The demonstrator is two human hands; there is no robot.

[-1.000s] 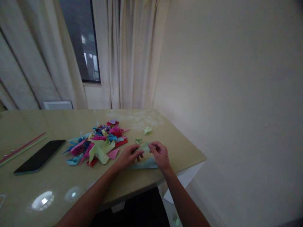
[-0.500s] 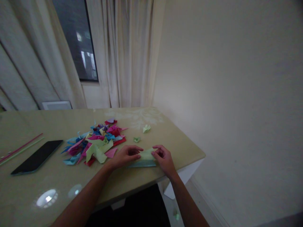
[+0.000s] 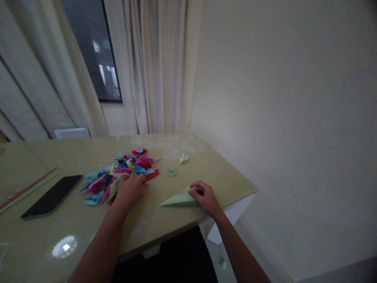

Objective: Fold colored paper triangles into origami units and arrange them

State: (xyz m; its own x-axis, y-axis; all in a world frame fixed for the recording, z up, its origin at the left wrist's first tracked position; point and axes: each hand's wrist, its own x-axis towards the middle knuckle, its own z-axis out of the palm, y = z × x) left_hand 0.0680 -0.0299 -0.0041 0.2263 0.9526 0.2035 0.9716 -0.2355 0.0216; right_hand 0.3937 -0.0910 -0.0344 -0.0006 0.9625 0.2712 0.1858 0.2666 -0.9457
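Observation:
At the right part of the table, a folded pale green paper (image 3: pixel 176 197) lies flat, its narrow tip to the left. My right hand (image 3: pixel 206 196) pinches its wide end between thumb and fingers. My left hand (image 3: pixel 131 191) is over the near right side of a pile of colourful folded paper pieces (image 3: pixel 100 182), covering much of a larger light green one. Its fingertips are mostly hidden, so its grip cannot be made out. Two small crumpled green paper bits, one nearer (image 3: pixel 172 172) and one farther (image 3: pixel 183 158), rest beyond the folded paper.
A dark tablet or phone (image 3: pixel 53 196) lies left of the pile, beside a pink stick (image 3: pixel 29 188) and a green stick (image 3: pixel 32 192). The table's right corner (image 3: pixel 255 191) is close to a bare wall (image 3: pixel 282 118). A green scrap (image 3: pixel 224 265) is on the floor.
My left hand has let go of the green paper and moved left onto the pile. The paper's pointed left end now shows; my right hand stays at its other end.

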